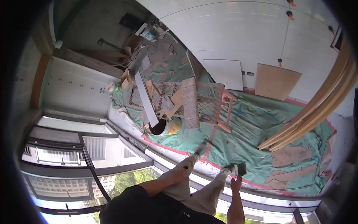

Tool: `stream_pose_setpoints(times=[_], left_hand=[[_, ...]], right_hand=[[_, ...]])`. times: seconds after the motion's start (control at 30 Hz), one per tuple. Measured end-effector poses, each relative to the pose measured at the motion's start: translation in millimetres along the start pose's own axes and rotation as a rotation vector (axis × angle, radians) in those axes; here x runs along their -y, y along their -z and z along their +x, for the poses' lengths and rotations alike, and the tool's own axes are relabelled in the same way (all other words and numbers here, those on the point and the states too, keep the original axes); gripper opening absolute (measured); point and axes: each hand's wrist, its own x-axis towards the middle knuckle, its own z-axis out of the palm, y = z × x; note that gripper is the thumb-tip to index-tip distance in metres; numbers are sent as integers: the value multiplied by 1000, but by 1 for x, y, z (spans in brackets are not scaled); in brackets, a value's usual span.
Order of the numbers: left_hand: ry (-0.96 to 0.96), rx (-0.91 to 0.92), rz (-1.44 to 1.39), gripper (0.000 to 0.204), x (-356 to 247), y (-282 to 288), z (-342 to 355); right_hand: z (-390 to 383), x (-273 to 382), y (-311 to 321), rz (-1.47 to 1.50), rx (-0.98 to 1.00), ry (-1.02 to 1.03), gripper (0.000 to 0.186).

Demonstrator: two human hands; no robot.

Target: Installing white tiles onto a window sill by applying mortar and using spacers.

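Observation:
My right hand (pixel 235 182) grips a tool with a dark blocky head (pixel 241 170) and a pale section, held out beside my right leg. My left hand (pixel 180 176) hangs by my left thigh in pale trousers; its fingers are too small and indistinct to read. My feet are over a green protective sheet (pixel 238 145) edged with red tape. Just beyond my left foot stands a bucket (pixel 174 126) with a dark opening beside it, beneath a long white strip (pixel 145 98).
A low makeshift bench (pixel 209 102) carries boards and offcuts ahead. Long bent timber strips (pixel 313 112) lean at right. Panels (pixel 277 82) rest against the white wall. Cardboard pieces (pixel 291 156) lie on the sheet. Buckets (pixel 148 33) and clutter fill the back; glazed windows (pixel 97 149) run behind me.

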Motion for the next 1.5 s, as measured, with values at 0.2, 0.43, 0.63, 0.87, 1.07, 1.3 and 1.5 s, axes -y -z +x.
stream_pose_setpoints(times=[0.2,0.43,0.63,0.87,1.07,1.3,1.5], left_hand=[[-38,213,-747,80,-16,4,3],[-116,379,-1586,125,52,102,22],[-92,-82,-1466,92,194,109,43],[355,-305,-1649,75,287,99,12],[696,-795,-1800,63,364,100,-16],[1180,-1014,-1962,42,469,-1,-58],[1452,-905,-1991,36,604,6,4]], right_hand=[[-119,213,70,-347,319,392,69],[-163,430,10,-702,541,625,74],[-150,564,-96,-880,722,858,71],[-135,671,-195,-881,800,1194,44],[-119,716,-271,-844,844,1209,35],[-150,767,-411,-900,1090,1262,31],[-124,784,-525,-1020,896,888,36]])
